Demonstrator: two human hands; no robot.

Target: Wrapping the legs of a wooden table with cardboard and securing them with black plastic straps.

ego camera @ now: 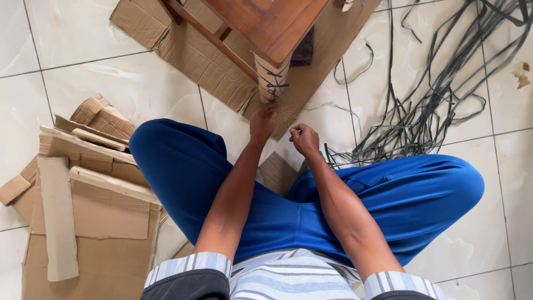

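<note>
Table leg (273, 78): pale cardboard wrap, laced with dark strap, upright at 12 o'clock, foot on flattened cardboard. Strap end (294, 132): thin, dark, pinched taut just below at 1 o'clock. Wooden tabletop (266, 22) above, reddish brown.

One table (266, 22); two hands beside its wrapped leg (273, 78); one strap tangle (427, 111) right of table; several cardboard pieces (83, 194) left.
</note>
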